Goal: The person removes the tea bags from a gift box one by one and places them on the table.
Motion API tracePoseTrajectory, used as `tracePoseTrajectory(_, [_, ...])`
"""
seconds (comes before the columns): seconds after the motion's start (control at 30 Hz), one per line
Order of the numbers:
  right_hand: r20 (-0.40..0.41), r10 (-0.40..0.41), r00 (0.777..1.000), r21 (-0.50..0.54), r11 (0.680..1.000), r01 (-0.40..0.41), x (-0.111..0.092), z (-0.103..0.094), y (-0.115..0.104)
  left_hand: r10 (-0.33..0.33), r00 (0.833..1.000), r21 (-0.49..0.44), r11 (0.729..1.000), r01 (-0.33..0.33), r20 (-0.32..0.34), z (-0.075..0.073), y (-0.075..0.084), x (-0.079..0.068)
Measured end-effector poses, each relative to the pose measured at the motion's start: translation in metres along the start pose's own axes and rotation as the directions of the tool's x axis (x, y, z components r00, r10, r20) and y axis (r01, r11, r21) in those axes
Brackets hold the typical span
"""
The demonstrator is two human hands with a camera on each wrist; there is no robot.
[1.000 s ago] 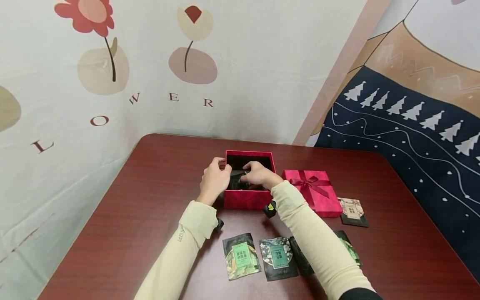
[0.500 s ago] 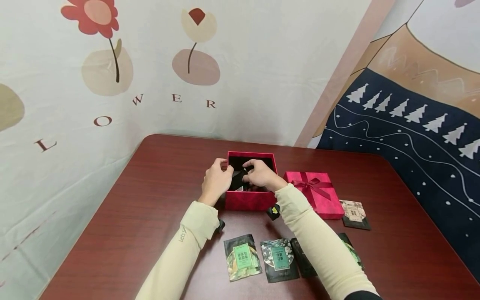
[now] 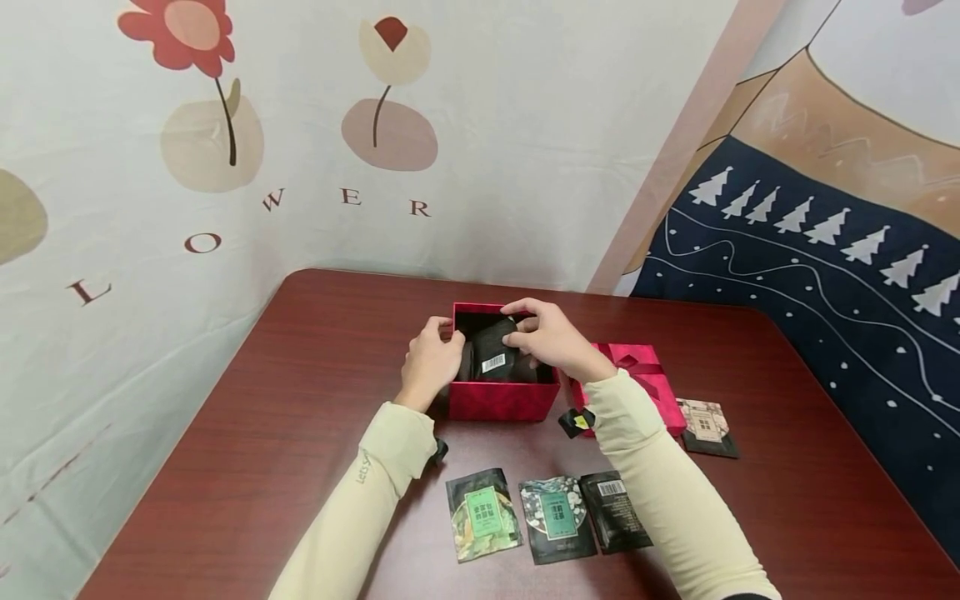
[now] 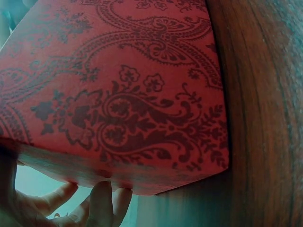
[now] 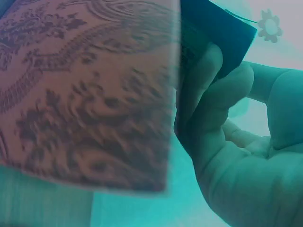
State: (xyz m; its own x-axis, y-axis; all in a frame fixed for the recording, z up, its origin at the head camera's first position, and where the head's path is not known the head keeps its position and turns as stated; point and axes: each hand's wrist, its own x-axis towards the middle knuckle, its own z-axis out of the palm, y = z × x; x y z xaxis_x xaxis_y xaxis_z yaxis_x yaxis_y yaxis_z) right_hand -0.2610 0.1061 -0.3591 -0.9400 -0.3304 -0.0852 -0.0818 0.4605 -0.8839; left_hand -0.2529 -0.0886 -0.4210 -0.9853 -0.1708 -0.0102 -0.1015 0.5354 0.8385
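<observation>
A red patterned gift box [image 3: 501,402] stands lidless on the table, its inside black. My left hand [image 3: 431,362] grips the box's left wall at the rim; in the left wrist view its fingers [image 4: 102,201] lie against the box's outer side. Between thumb and fingers, my right hand [image 3: 558,340] pinches a black sachet [image 3: 491,343] with a white barcode label, tilted up at the box opening. A dark corner of that sachet [image 5: 232,35] shows past the fingers in the right wrist view. Other dark contents of the box are partly hidden.
Right of the box lies the red lid [image 3: 660,392] with a ribbon bow, partly behind the right forearm. A pale-labelled sachet [image 3: 707,427] is beyond it. In front lie a green sachet [image 3: 483,514], a flower-print sachet [image 3: 557,518] and a black one [image 3: 615,511].
The right hand has risen and moved right, bringing the black sachet up from inside the box so its barcode shows. My left hand has stayed on the box wall.
</observation>
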Motion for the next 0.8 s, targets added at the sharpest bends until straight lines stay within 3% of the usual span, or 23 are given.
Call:
tracePoseTrajectory(0.17, [-0.032, -0.014, 0.999, -0.012, 1.0, 0.013, -0.014, -0.014, -0.003, 0.006, 1.0, -0.009, 1.0, -0.006, 0.001, 0.0, -0.001, 0.001])
tracePoseTrajectory(0.4, [-0.059, -0.029, 0.998, 0.052, 0.998, 0.032, -0.029, -0.032, -0.002, 0.011, 1.0, -0.011, 1.0, -0.01, 0.017, 0.0, -0.002, 0.001])
tracePoseTrajectory(0.6, [-0.087, 0.008, 0.996, 0.067, 0.998, -0.002, -0.044, -0.049, 0.005, 0.012, 1.0, -0.005, 1.0, -0.012, 0.011, -0.001, -0.001, 0.001])
tracePoseTrajectory(0.8, [-0.111, 0.049, 0.993, 0.155, 0.987, -0.031, -0.06, -0.071, 0.019, 0.012, 1.0, -0.002, 1.0, -0.012, 0.013, 0.0, -0.001, 0.002])
